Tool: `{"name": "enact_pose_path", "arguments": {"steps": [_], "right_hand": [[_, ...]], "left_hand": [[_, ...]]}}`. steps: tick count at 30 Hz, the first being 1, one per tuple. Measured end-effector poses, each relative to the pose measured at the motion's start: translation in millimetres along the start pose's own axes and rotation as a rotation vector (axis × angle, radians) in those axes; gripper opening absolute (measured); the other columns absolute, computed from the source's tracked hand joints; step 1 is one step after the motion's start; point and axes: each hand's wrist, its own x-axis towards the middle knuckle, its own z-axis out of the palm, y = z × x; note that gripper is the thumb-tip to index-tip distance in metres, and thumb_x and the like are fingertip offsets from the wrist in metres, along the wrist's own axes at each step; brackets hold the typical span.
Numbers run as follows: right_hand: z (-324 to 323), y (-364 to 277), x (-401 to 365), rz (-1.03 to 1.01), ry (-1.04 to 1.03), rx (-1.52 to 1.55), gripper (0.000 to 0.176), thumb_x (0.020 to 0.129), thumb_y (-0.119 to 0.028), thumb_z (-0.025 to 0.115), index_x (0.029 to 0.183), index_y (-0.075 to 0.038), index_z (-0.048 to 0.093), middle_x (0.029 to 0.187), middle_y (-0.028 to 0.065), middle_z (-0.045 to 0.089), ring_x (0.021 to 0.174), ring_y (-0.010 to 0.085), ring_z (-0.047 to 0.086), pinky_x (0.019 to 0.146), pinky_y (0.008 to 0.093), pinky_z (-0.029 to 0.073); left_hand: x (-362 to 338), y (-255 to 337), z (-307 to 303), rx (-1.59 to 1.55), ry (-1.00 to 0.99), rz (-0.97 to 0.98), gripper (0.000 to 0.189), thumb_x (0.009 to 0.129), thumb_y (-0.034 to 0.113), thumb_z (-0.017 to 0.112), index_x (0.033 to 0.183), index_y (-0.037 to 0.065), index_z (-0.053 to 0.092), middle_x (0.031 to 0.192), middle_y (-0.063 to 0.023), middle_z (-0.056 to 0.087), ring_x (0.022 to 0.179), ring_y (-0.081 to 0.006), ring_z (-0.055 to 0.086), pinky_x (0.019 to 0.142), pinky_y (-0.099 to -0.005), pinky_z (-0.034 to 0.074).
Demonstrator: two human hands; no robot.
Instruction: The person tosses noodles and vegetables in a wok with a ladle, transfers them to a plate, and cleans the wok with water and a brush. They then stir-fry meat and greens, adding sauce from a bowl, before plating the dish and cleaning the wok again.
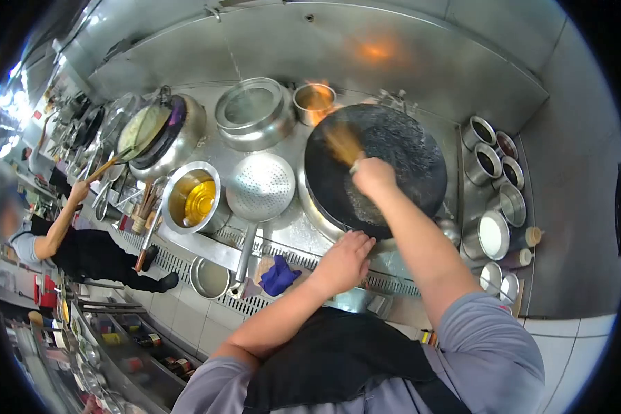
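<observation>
My right hand point(375, 176) is closed around a bamboo wok brush point(343, 143), whose bristles are blurred by motion over the left part of a black wok point(410, 155). The wok's surface looks wet, with a lighter patch low in the middle. Just below the near rim lies my left hand point(345, 262), palm down, fingers stretched toward the rim and nothing visible in them. To its left a crumpled purple cloth point(279, 276) sits on the stove's front edge. A perforated strainer point(261, 186) rests left of the wok, its handle pointing toward me.
A pot of yellow oil point(193, 196) and a lidded steel pot point(253, 114) stand left. Behind the wok is a small steel pot point(314, 102) with an orange glow. Several seasoning containers point(493, 233) line the right side. At far left a person point(55, 241) holds a long-handled tool.
</observation>
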Motion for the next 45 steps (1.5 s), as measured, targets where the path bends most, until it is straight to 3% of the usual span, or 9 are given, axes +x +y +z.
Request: {"name": "enact_pose_path", "arguments": {"steps": [4,8,12,16,19,24,26,28,45], "right_hand": [[-27.4,2.3,-103.9,-0.447,0.061,-0.055,0.019,0.079,-0.012,0.053,0.088,0.002,0.061,0.072,0.0193,0.065,0.070,0.0329,0.067,0.065,0.0402,0.053],[-75.0,68.3,-162.5,-0.366,-0.438,-0.730,0.028,0.091,-0.011,0.043,0.109,0.005,0.057,0.095,0.0207,0.064,0.081,0.0317,0.066,0.064,0.0427,0.053],[-75.5,181.1,-23.9,-0.240,0.222,-0.731,0.024,0.090,-0.015,0.045,0.106,-0.002,0.059,0.076,0.0124,0.064,0.071,0.0293,0.066,0.058,0.0398,0.053],[-103.6,150.1,30.4,0.198,0.422,-0.230,0.028,0.086,-0.022,0.052,0.106,-0.006,0.061,0.089,0.0151,0.067,0.081,0.0327,0.065,0.069,0.0436,0.052],[-66.7,161.0,43.9,0.262,0.102,-0.075,0.033,0.082,-0.025,0.054,0.111,-0.009,0.061,0.100,0.0173,0.066,0.092,0.0351,0.063,0.079,0.0457,0.050],[-117.5,161.4,-96.7,-0.112,0.103,0.182,0.035,0.075,-0.023,0.062,0.108,-0.009,0.061,0.104,0.0157,0.065,0.099,0.0331,0.061,0.083,0.0422,0.049],[-131.0,187.6,-154.2,-0.204,-0.378,0.230,0.052,0.075,-0.025,0.065,0.125,-0.009,0.056,0.105,0.0143,0.066,0.093,0.0256,0.064,0.083,0.0335,0.049],[-160.4,165.6,-215.1,0.091,-0.483,0.341,0.057,0.077,-0.026,0.066,0.129,-0.009,0.052,0.110,0.0150,0.065,0.096,0.0214,0.063,0.086,0.0308,0.047],[-159.6,187.4,-318.1,0.094,-0.091,0.995,0.062,0.075,0.004,0.060,0.135,0.001,0.044,0.128,0.0106,0.054,0.118,0.0167,0.049,0.102,0.0289,0.034]], "left_hand": [[0.0,-4.1,-11.2,-0.100,0.129,0.020,0.037,0.076,0.007,0.062,0.112,-0.001,0.058,0.114,-0.0179,0.058,0.112,-0.0335,0.054,0.097,-0.0422,0.042],[0.5,9.7,-23.8,-0.088,0.245,0.056,0.035,0.076,0.006,0.062,0.109,-0.001,0.059,0.111,-0.0175,0.059,0.109,-0.0338,0.055,0.095,-0.0423,0.044],[11.0,7.5,-1.0,0.136,-0.005,-0.009,0.042,0.079,0.011,0.058,0.117,-0.005,0.054,0.113,-0.0192,0.057,0.112,-0.0334,0.052,0.098,-0.0418,0.041],[13.1,5.2,15.6,0.460,-0.025,0.075,0.039,0.082,0.020,0.058,0.110,-0.007,0.057,0.104,-0.0184,0.060,0.106,-0.0313,0.055,0.096,-0.0410,0.041],[41.3,18.4,1.3,0.482,-0.393,-0.048,0.029,0.083,0.027,0.059,0.094,0.000,0.064,0.091,-0.0135,0.064,0.092,-0.0286,0.061,0.085,-0.0383,0.045],[47.4,6.6,41.3,0.395,-0.211,-0.059,0.022,0.082,0.031,0.060,0.078,0.011,0.066,0.076,-0.0059,0.065,0.071,-0.0245,0.063,0.067,-0.0379,0.046],[35.3,14.9,32.6,0.383,-0.066,-0.086,0.022,0.081,0.031,0.062,0.072,0.011,0.064,0.071,-0.0051,0.063,0.068,-0.0241,0.063,0.066,-0.0375,0.046],[18.3,23.4,26.4,0.324,-0.030,-0.047,0.022,0.080,0.031,0.063,0.069,0.011,0.063,0.068,-0.0058,0.062,0.066,-0.0250,0.062,0.064,-0.0375,0.046],[8.5,70.3,-34.9,0.052,0.250,-0.117,0.034,0.073,0.029,0.073,0.060,0.004,0.054,0.061,-0.0116,0.055,0.063,-0.0328,0.059,0.057,-0.0417,0.047]]}}
